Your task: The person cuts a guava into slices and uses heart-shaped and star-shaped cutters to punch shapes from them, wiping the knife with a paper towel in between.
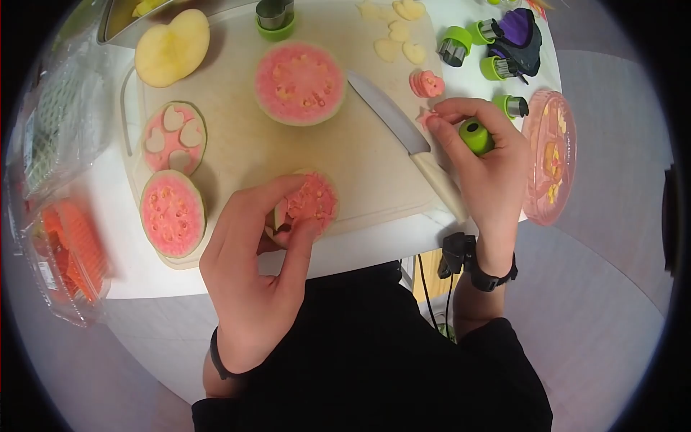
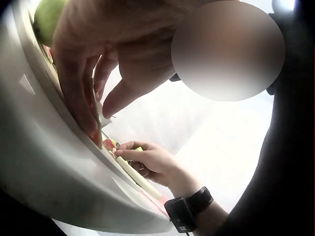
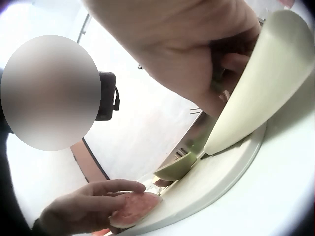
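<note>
The left hand [image 1: 255, 259] grips a round pink guava slice [image 1: 317, 198] with cut-out gaps near the board's front edge; in the right wrist view that slice [image 3: 135, 209] is tilted up. Over the board's right side, the right hand [image 1: 489, 155] pinches a small pink cut piece [image 1: 427, 118] between thumb and forefinger. A green-capped cutter [image 1: 475, 137] rests within the same hand. Just beyond its fingertips lie stacked pink pieces [image 1: 427, 83]. A knife [image 1: 392, 115] lies on the board, its pale handle [image 1: 439, 186] beside the right hand.
The cutting board [image 1: 230, 108] also bears a guava half [image 1: 301, 83], a slice with heart-shaped holes [image 1: 175, 138], another guava piece [image 1: 173, 214], a yellow fruit half [image 1: 173, 49] and pale cut shapes [image 1: 399, 31]. Green cutters [image 1: 455, 47] and a pink dish [image 1: 551, 158] stand right; plastic packs [image 1: 68, 252] left.
</note>
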Demonstrator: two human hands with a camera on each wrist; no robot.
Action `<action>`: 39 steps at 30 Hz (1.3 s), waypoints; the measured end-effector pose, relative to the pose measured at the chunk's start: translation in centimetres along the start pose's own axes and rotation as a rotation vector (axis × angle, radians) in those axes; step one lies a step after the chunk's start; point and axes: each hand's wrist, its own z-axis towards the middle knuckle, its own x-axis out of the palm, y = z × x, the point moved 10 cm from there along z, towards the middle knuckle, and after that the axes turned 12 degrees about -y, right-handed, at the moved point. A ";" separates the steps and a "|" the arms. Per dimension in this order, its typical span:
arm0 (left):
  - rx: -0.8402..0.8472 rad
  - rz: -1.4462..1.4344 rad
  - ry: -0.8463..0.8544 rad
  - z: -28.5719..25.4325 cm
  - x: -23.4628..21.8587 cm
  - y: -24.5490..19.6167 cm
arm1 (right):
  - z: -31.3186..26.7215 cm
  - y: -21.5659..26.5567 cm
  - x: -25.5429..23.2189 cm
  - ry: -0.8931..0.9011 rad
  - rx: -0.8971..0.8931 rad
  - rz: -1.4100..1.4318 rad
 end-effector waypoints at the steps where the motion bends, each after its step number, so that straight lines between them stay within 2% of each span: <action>1: 0.002 -0.001 -0.002 -0.1 -0.1 0.0 | 0.0 0.3 -0.3 -0.031 -0.037 -0.022; 5: 0.060 -0.068 -0.034 -0.5 -0.5 -0.4 | -0.6 1.9 -2.8 -0.188 -0.091 -0.085; 8: 0.001 -0.252 -0.043 -0.7 -0.8 -0.1 | -2.6 1.5 -3.2 -0.070 0.258 0.083; 11: -0.084 -0.470 -0.015 -0.6 -0.9 0.4 | -5.0 3.4 -0.3 0.092 0.387 0.447; 13: -0.079 -0.562 0.018 -0.4 -0.9 0.2 | -5.3 5.4 1.8 0.273 0.122 0.390; 15: -0.064 -0.623 0.057 -0.4 -0.8 0.1 | -5.8 6.1 3.7 0.403 0.182 0.394; 18: -0.047 -0.628 0.063 -0.4 -0.9 0.0 | -6.1 6.9 5.0 0.430 0.211 0.485; 22: -0.180 -0.739 -0.005 -0.4 -0.9 0.3 | -6.3 7.1 5.7 0.441 0.261 0.531; 28: -0.321 -0.893 0.137 -1.0 0.3 1.9 | -6.1 7.1 5.7 0.442 0.216 0.586; 30: -0.329 -0.881 0.127 -0.9 0.2 1.6 | -5.9 7.4 5.7 0.444 0.187 0.575; 33: -0.333 -0.861 0.100 -0.8 0.3 1.5 | -6.2 7.1 6.0 0.457 0.306 0.600; 36: -0.296 -0.802 0.123 -0.6 0.2 1.2 | -5.9 7.6 6.1 0.478 0.161 0.622; 39: -0.258 -0.765 0.137 -0.4 0.3 1.0 | -6.0 7.7 6.2 0.479 0.253 0.641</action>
